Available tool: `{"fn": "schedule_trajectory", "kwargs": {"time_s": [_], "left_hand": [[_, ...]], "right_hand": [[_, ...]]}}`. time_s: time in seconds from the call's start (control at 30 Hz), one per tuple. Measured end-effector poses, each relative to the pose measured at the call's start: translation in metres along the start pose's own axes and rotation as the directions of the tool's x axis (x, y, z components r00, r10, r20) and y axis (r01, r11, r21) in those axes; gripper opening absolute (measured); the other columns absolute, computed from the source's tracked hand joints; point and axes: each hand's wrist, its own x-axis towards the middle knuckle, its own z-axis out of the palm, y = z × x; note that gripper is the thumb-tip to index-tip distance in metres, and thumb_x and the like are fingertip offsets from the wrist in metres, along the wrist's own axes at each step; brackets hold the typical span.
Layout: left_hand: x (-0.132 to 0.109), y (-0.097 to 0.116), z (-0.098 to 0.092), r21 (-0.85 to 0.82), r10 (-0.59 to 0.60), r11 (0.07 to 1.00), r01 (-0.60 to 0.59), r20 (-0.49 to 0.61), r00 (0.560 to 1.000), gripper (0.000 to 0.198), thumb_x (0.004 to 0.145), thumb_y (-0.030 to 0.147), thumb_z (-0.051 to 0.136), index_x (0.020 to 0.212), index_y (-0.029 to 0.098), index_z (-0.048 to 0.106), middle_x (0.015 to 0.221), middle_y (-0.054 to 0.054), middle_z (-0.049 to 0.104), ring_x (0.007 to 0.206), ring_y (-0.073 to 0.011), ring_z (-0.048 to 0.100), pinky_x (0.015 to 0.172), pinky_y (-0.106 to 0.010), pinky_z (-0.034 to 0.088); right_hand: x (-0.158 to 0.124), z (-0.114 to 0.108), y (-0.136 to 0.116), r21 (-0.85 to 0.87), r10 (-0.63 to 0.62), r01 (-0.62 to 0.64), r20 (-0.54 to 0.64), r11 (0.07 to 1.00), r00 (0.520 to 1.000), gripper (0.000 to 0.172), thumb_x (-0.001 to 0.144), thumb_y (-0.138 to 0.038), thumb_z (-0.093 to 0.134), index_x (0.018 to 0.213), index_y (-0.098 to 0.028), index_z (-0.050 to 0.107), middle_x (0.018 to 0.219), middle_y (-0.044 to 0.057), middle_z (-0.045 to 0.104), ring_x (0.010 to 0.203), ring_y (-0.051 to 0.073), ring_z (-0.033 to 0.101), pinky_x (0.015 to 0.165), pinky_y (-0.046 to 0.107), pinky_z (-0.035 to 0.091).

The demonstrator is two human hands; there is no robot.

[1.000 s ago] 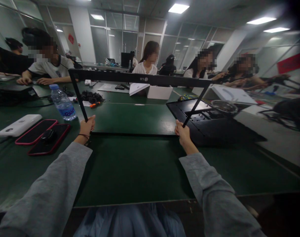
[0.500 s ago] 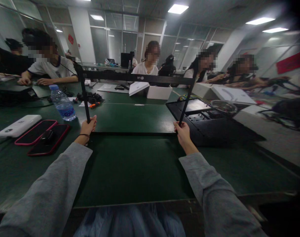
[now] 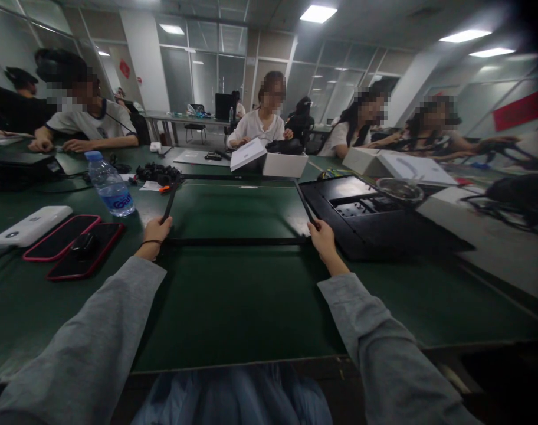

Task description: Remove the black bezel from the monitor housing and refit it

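Observation:
A thin black monitor bezel (image 3: pixel 238 241), a rectangular frame open in the middle, lies nearly flat at the green table (image 3: pixel 246 307). My left hand (image 3: pixel 156 233) is closed on its left side strip. On the opposite strip, my right hand (image 3: pixel 322 237) grips in the same way. The bezel's far edge reaches towards the white boxes; whether it touches the tabletop I cannot tell. Just right of my right hand lies a large black panel (image 3: pixel 393 227) with a cut-out holding metal parts.
Left of the bezel stand a water bottle (image 3: pixel 111 186), two red-edged phones (image 3: pixel 85 251) and a white power bank (image 3: pixel 32 225). Beyond are dark cables (image 3: pixel 156 174) and an open white box (image 3: pixel 285 166). A clear bowl (image 3: pixel 400 190) sits at the right. Several people sit around the table.
The bezel has tilted down from upright to nearly flat, its far edge swinging away from me. Both hands keep their hold. The person opposite now has hands raised at the box.

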Motion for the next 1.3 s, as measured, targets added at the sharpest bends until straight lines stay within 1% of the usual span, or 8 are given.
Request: {"fn": "schedule_trajectory", "kwargs": {"time_s": [0.1, 0.2, 0.43, 0.6, 0.77, 0.97, 1.2, 1.3], "left_hand": [[0.001, 0.0, -0.003, 0.247, 0.038, 0.968, -0.041, 0.015, 0.999, 0.039, 0.086, 0.048, 0.055, 0.095, 0.017, 0.077, 0.078, -0.006, 0.072, 0.081, -0.0235, 0.068, 0.068, -0.029, 0.047], [-0.001, 0.002, -0.004, 0.392, 0.057, 0.917, -0.071, 0.047, 0.997, 0.049, 0.091, 0.05, 0.05, 0.114, 0.017, 0.079, 0.099, -0.01, 0.077, 0.096, -0.0271, 0.069, 0.076, -0.031, 0.048], [-0.002, 0.0, -0.004, 0.543, 0.047, 0.834, -0.096, 0.102, 0.994, 0.056, 0.096, 0.054, 0.042, 0.128, 0.022, 0.076, 0.115, -0.014, 0.076, 0.103, -0.0308, 0.07, 0.076, -0.034, 0.05], [-0.001, -0.004, -0.001, 0.624, 0.04, 0.773, -0.112, 0.129, 0.991, 0.056, 0.097, 0.053, 0.043, 0.132, 0.019, 0.073, 0.132, -0.018, 0.07, 0.115, -0.0334, 0.068, 0.084, -0.037, 0.052], [-0.002, -0.003, -0.001, 0.661, 0.028, 0.738, -0.132, 0.165, 0.986, 0.055, 0.098, 0.052, 0.041, 0.132, 0.022, 0.073, 0.134, -0.017, 0.069, 0.117, -0.0333, 0.068, 0.086, -0.038, 0.053], [0.0, -0.005, 0.0, 0.678, 0.035, 0.722, -0.139, 0.164, 0.986, 0.055, 0.098, 0.053, 0.039, 0.13, 0.024, 0.074, 0.131, -0.016, 0.07, 0.116, -0.0323, 0.068, 0.086, -0.037, 0.053], [0.002, -0.01, 0.002, 0.607, 0.058, 0.784, -0.133, 0.142, 0.988, 0.055, 0.094, 0.053, 0.047, 0.13, 0.022, 0.074, 0.131, -0.018, 0.068, 0.115, -0.0368, 0.065, 0.09, -0.045, 0.053], [0.001, -0.011, 0.003, 0.572, 0.088, 0.808, -0.138, 0.113, 0.99, 0.054, 0.093, 0.049, 0.05, 0.135, 0.021, 0.07, 0.132, -0.019, 0.065, 0.118, -0.0365, 0.063, 0.096, -0.047, 0.052]], "right_hand": [[0.0, -0.004, -0.002, -0.122, -0.017, 0.016, -0.011, 0.992, 1.0, 0.049, 0.087, -0.047, 0.057, 0.114, -0.009, 0.074, 0.108, 0.02, 0.073, 0.101, 0.031, 0.067, 0.097, 0.046, 0.051], [-0.001, -0.006, -0.006, -0.211, -0.007, 0.005, -0.01, 0.978, 1.0, 0.045, 0.087, -0.04, 0.056, 0.112, -0.009, 0.076, 0.101, 0.019, 0.072, 0.096, 0.031, 0.066, 0.095, 0.046, 0.05], [-0.004, -0.009, -0.011, -0.32, -0.054, 0.06, 0.029, 0.946, 0.998, 0.036, 0.087, -0.038, 0.057, 0.101, -0.014, 0.08, 0.086, 0.017, 0.07, 0.089, 0.032, 0.063, 0.09, 0.045, 0.047], [-0.002, -0.006, -0.004, -0.441, -0.075, 0.095, 0.062, 0.892, 0.995, 0.036, 0.087, -0.033, 0.053, 0.104, -0.013, 0.079, 0.088, 0.017, 0.071, 0.093, 0.031, 0.061, 0.089, 0.044, 0.044], [0.001, -0.003, 0.002, -0.544, -0.037, 0.096, 0.118, 0.834, 0.992, 0.038, 0.088, -0.033, 0.053, 0.103, -0.009, 0.079, 0.097, 0.021, 0.071, 0.098, 0.032, 0.059, 0.09, 0.043, 0.041], [0.003, -0.002, 0.005, -0.542, -0.045, 0.103, 0.119, 0.834, 0.992, 0.036, 0.088, -0.032, 0.053, 0.096, -0.01, 0.079, 0.096, 0.021, 0.07, 0.098, 0.034, 0.06, 0.091, 0.046, 0.042], [0.001, -0.003, 0.002, -0.482, -0.031, 0.071, 0.091, 0.874, 0.995, 0.039, 0.085, -0.03, 0.059, 0.113, -0.01, 0.078, 0.099, 0.018, 0.073, 0.101, 0.03, 0.062, 0.099, 0.045, 0.041], [0.0, -0.003, 0.001, -0.461, -0.031, 0.061, 0.072, 0.885, 0.997, 0.039, 0.084, -0.03, 0.059, 0.111, -0.012, 0.079, 0.098, 0.017, 0.074, 0.101, 0.03, 0.062, 0.099, 0.046, 0.041]]}}
